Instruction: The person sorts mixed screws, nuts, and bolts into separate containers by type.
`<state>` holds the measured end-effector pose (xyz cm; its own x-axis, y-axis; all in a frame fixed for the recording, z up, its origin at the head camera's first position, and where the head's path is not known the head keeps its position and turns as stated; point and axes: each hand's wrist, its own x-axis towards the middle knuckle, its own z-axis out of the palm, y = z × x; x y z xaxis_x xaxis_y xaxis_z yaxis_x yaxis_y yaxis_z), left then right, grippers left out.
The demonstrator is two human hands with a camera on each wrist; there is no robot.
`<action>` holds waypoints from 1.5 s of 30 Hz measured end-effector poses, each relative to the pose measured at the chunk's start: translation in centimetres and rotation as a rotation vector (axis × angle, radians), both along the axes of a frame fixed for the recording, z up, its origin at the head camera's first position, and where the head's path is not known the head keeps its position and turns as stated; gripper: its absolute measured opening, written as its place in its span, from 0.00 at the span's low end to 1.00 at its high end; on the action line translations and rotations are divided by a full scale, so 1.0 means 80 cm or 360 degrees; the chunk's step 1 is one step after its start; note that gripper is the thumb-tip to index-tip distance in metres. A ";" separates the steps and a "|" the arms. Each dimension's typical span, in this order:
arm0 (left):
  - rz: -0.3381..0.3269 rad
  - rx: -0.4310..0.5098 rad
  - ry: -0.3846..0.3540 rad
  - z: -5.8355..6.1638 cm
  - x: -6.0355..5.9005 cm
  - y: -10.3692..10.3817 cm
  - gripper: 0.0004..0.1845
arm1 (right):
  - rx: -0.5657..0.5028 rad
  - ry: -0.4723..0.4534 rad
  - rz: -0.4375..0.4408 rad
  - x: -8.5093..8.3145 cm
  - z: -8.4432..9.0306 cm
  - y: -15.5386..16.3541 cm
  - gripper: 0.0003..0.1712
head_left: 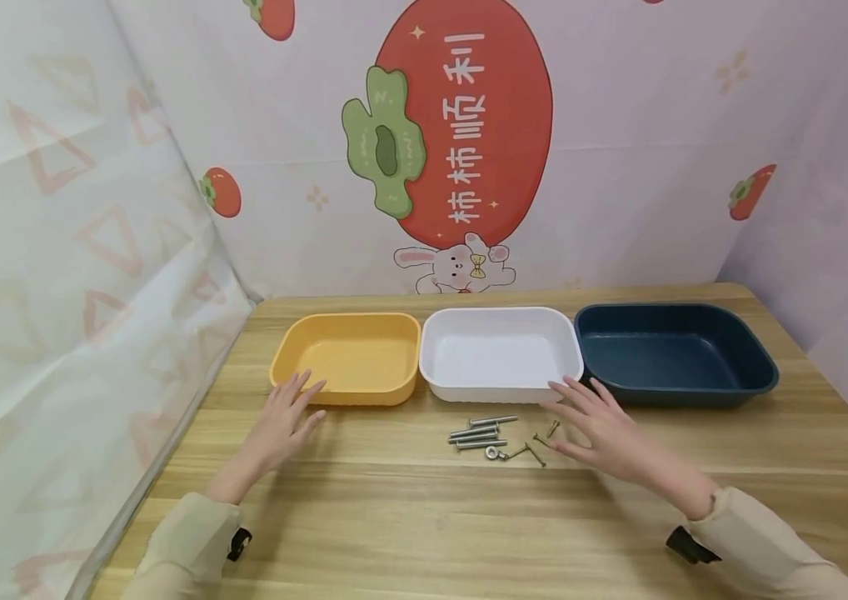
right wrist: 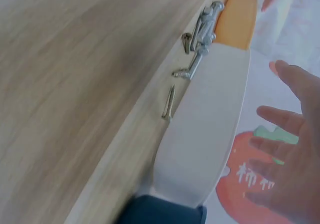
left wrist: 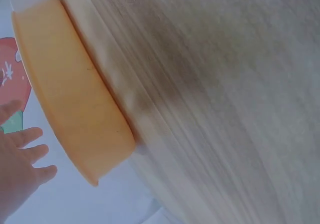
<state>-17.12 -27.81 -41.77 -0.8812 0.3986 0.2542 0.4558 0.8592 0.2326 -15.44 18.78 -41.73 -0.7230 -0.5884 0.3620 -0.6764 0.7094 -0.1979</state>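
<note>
My left hand (head_left: 283, 423) hovers with spread fingers by the front left corner of the yellow tray (head_left: 400, 395); it holds nothing. My right hand (head_left: 604, 429) reaches in over the small screws, its fingers extended near the front right corner of the white tray (head_left: 502, 393), also holding nothing. Between the hands lie several long silver bolts (head_left: 480, 433) in a loose bunch. Beside them are a round metal nut or washer (head_left: 492, 452) and several small brassy screws (head_left: 535, 454). In the right wrist view the silver bolts (right wrist: 204, 31) lie along the white tray's side (right wrist: 205, 119).
A dark blue tray (head_left: 679, 392) stands at the right, in a row with the white and yellow ones along the back of the wooden table (head_left: 394, 517). Patterned cloth (head_left: 304, 150) hangs behind and on both sides. Dark bands (head_left: 240, 543) show at the wrists.
</note>
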 end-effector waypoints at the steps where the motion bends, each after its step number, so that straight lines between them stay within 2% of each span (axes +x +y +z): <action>1: 0.0001 0.0021 -0.0004 0.000 0.000 -0.002 0.25 | -0.0013 0.0011 0.0024 0.000 -0.002 -0.003 0.29; 9: 0.0014 0.0153 0.0033 -0.003 -0.005 -0.012 0.22 | -0.0115 0.0103 0.0304 -0.006 -0.015 -0.025 0.27; 14: 0.0033 0.0188 0.0030 -0.004 -0.008 -0.020 0.20 | -0.0146 0.0031 0.0416 -0.011 -0.020 -0.038 0.23; 23: 0.0069 0.0233 0.0009 -0.006 -0.014 -0.028 0.18 | -0.0138 -0.0239 0.0456 -0.019 -0.029 -0.053 0.15; 30: 0.0087 0.0235 0.0042 -0.012 -0.019 -0.030 0.17 | -0.0124 -0.0574 0.0421 -0.025 -0.032 -0.061 0.13; 34: 0.0091 0.0240 0.0069 -0.016 -0.021 -0.031 0.16 | -0.0136 -0.0698 0.0408 -0.030 -0.036 -0.066 0.12; 40: 0.0082 0.0268 0.0098 -0.019 -0.024 -0.030 0.15 | -0.0156 -0.0731 0.0422 -0.034 -0.039 -0.072 0.10; 45: 0.0029 0.0300 0.0199 -0.022 -0.028 -0.029 0.12 | -0.0165 -0.0725 0.0433 -0.036 -0.040 -0.074 0.08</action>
